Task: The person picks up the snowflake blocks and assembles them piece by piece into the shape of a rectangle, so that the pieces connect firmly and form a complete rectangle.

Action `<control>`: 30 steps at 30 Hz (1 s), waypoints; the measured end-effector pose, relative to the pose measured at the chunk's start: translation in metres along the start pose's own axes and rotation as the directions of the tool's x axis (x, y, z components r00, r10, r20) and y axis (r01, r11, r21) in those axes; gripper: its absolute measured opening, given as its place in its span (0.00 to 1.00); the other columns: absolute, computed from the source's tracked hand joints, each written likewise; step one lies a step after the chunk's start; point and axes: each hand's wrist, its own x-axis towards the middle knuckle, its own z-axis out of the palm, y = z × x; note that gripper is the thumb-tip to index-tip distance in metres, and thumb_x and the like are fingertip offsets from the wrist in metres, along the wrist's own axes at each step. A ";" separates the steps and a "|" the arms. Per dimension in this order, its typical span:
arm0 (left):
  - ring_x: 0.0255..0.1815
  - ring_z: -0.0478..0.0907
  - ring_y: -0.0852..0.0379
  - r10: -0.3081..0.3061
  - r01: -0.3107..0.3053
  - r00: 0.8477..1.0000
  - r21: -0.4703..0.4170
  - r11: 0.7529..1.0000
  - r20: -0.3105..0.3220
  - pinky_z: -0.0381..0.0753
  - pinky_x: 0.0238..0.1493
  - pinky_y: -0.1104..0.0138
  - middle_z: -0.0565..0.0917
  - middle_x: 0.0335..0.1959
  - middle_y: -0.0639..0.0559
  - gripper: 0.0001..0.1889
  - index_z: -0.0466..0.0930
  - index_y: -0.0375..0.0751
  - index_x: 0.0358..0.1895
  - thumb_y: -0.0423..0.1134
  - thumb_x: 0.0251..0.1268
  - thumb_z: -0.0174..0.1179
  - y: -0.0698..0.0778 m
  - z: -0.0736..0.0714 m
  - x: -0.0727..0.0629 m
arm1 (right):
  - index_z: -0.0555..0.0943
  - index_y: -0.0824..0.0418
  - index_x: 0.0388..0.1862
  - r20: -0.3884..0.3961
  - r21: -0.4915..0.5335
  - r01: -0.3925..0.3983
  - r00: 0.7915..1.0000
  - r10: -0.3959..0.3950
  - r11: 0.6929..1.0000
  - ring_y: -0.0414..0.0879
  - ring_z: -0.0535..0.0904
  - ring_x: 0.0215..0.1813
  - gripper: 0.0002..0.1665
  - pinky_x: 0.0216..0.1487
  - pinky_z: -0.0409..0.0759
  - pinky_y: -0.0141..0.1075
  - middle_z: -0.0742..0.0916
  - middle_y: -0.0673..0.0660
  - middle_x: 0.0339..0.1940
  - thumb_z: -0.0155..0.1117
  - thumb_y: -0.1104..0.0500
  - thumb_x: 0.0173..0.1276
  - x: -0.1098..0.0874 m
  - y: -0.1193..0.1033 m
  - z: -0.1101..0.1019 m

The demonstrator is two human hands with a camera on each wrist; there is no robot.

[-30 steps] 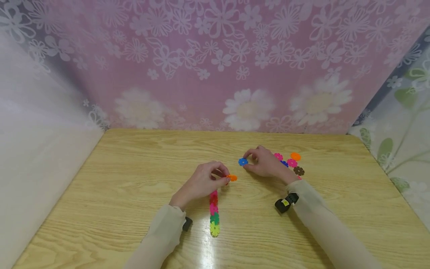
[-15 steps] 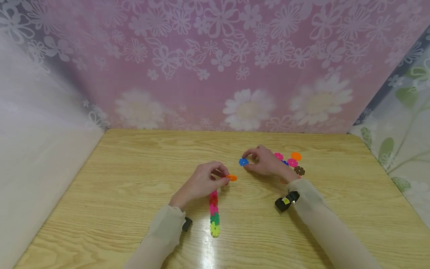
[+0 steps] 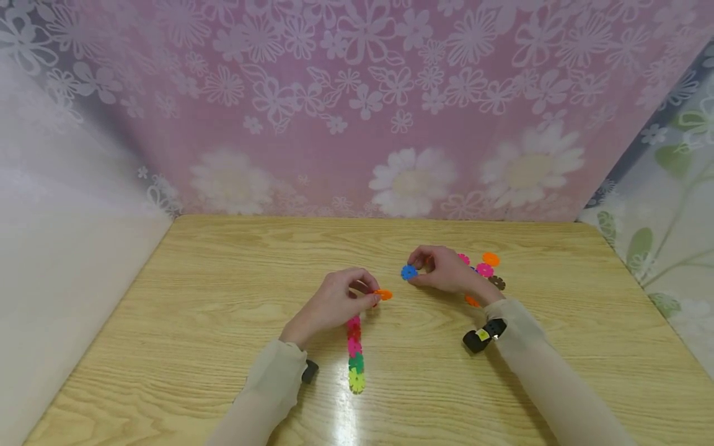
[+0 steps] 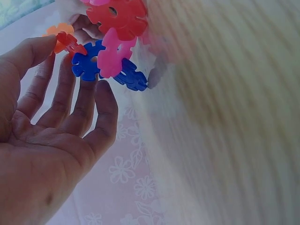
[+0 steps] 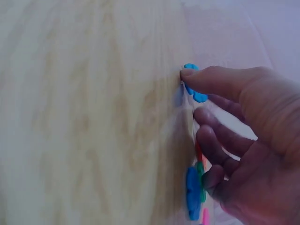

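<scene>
From where I stand, the desk [image 3: 223,279] spreads out before the person, a flowered curtain [image 3: 334,111] at twelve o'clock beyond it. The left hand [image 3: 337,298] pinches a chain of notched discs [image 3: 354,347] near its orange end disc [image 3: 383,295], the other fingers curved beside it. The chain runs down from that hand toward six o'clock, with a green disc [image 3: 356,363] and then a yellow disc [image 3: 357,380] at its near end. Seen close up at the left wrist, dark blue discs [image 4: 86,63] flank a pink one [image 4: 112,52].

The right hand [image 3: 446,270] grips a light blue disc [image 3: 409,272] between thumb and finger; it sits at two o'clock from the orange end disc, near but apart from it. Loose discs [image 3: 484,270] lie by the right hand at three o'clock, brown and dark blue among them, partly hidden. Another orange disc [image 3: 473,300] lies at four o'clock, close to the right wrist.
</scene>
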 end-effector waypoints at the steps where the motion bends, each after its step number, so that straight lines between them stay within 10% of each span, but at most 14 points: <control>1: 0.46 0.85 0.59 0.001 -0.001 1.000 0.002 1.000 -0.002 0.85 0.48 0.64 0.86 0.45 0.59 0.05 0.83 0.51 0.43 0.45 0.70 0.66 0.000 0.000 0.000 | 0.82 0.57 0.48 -0.010 0.009 0.007 1.000 -0.007 1.000 0.46 0.76 0.36 0.16 0.41 0.76 0.36 0.85 0.55 0.38 0.76 0.57 0.63 -0.001 0.002 0.000; 14: 0.47 0.85 0.59 -0.002 0.002 1.000 -0.006 1.000 -0.010 0.85 0.49 0.63 0.85 0.46 0.60 0.03 0.84 0.55 0.42 0.44 0.70 0.66 -0.001 0.001 -0.002 | 0.86 0.56 0.50 -0.091 0.174 0.007 0.996 0.009 0.985 0.47 0.83 0.38 0.12 0.37 0.81 0.35 0.90 0.56 0.38 0.71 0.56 0.70 -0.023 -0.001 0.001; 30: 0.44 0.85 0.59 0.012 -0.012 1.000 0.003 1.000 -0.014 0.84 0.47 0.63 0.86 0.38 0.60 0.02 0.84 0.55 0.43 0.42 0.72 0.64 0.001 0.001 0.000 | 0.84 0.61 0.53 0.003 0.466 -0.044 0.999 0.048 0.884 0.59 0.88 0.42 0.15 0.45 0.88 0.45 0.91 0.63 0.40 0.71 0.57 0.70 -0.043 -0.032 0.002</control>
